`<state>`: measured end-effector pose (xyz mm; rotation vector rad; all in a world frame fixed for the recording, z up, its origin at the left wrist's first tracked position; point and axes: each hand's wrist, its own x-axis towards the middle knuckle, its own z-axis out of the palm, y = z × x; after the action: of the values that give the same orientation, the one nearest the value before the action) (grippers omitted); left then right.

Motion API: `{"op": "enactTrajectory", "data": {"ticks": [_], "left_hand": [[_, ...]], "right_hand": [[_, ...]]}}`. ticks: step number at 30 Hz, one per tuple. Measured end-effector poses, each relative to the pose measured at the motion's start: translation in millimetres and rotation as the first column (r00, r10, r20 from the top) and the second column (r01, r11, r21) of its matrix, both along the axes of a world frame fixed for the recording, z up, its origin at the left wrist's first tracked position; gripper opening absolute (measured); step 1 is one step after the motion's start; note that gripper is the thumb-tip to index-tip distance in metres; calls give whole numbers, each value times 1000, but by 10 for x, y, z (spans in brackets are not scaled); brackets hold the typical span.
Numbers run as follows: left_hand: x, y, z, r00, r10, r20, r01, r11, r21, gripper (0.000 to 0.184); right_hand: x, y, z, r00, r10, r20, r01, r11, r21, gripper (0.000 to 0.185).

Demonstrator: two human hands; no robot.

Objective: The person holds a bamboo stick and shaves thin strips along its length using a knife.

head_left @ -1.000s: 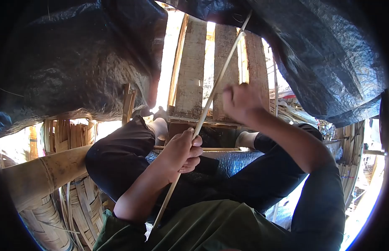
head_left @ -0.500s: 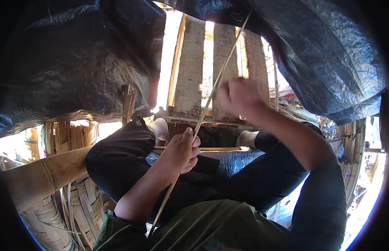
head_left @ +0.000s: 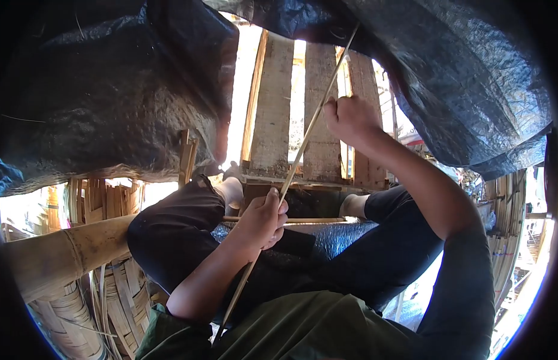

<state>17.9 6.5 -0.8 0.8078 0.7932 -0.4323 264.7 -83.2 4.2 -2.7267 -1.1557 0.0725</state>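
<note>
A long, thin, pale strip [head_left: 303,147], which looks like split bamboo, runs slantwise from the top of the view down to my lap. My left hand [head_left: 262,223] is closed around its lower middle, thumb lying along it. Higher up, my right hand [head_left: 354,122] is curled into a fist with its thumb side close against the strip. Whether it pinches the strip or a small thing hidden in the fingers does not show. Below the strip, dark-trousered legs [head_left: 177,225] are spread apart, and a shiny silvery sheet [head_left: 345,237] lies between them.
Upright wooden planks [head_left: 273,108] with bright gaps stand in front. Dark plastic sheeting [head_left: 111,90] hangs at the left and overhead. A thick bamboo pole [head_left: 69,252] crosses at the left, above woven bamboo [head_left: 120,288]. More bamboo strips [head_left: 504,222] stand at the right.
My right hand has moved slightly up and is sharper now, its thumb side nearer the strip. My left hand keeps its hold in about the same place.
</note>
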Motion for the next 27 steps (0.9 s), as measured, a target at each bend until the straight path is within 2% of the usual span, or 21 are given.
{"op": "enactTrajectory", "data": {"ticks": [2,3,5,6,8,9,12,14,16,20,21,22,24,25,26,27], "left_hand": [[8,2,-22,1000,-10,1,10,1000,14,39],[16,9,-12,1000,-17,7,17,1000,12,39],[36,6,-30,999,-36,21,35,999,22,39],[31,0,-66,998,-46,40,45,998,42,39],[44,-3,-84,996,-57,71,52,996,79,39],[53,-8,-74,996,-69,51,63,993,105,39],[50,34,-75,995,-93,47,86,988,128,39],[45,61,-109,992,-108,63,100,988,121,39],[46,70,-152,981,-103,166,66,974,216,41],[67,102,26,975,-141,174,69,928,365,51],[79,130,144,962,-227,150,146,896,420,56],[93,156,233,960,-233,154,147,890,431,56],[109,209,349,900,-417,127,293,793,534,60],[125,260,368,887,-458,58,346,742,575,66],[149,306,393,888,-455,58,343,742,576,66],[180,355,421,871,-492,17,374,684,626,67]], "right_hand": [[-19,12,-47,989,-42,-143,51,997,60,59],[-31,42,9,989,-45,-140,55,996,73,59],[-58,101,142,916,-95,-390,106,994,7,69],[-102,118,224,917,-96,-387,111,994,18,69],[-184,155,396,882,-89,-463,57,995,-83,69],[-192,155,375,865,-85,-494,54,996,-75,52],[-185,115,184,901,-15,-434,33,999,34,44],[-214,125,193,904,-74,-422,102,994,45,40],[-223,138,251,869,-81,-487,110,993,31,42],[-259,150,145,880,-38,-473,136,976,173,37],[-297,121,218,857,-15,-514,138,970,202,35],[-299,120,235,861,-13,-508,140,967,214,35],[-324,132,278,850,8,-527,138,962,237,35],[-340,122,315,827,-6,-562,167,957,236,34],[-351,117,348,828,-3,-561,164,958,237,34],[-366,119,375,804,7,-595,191,944,270,34]]}}
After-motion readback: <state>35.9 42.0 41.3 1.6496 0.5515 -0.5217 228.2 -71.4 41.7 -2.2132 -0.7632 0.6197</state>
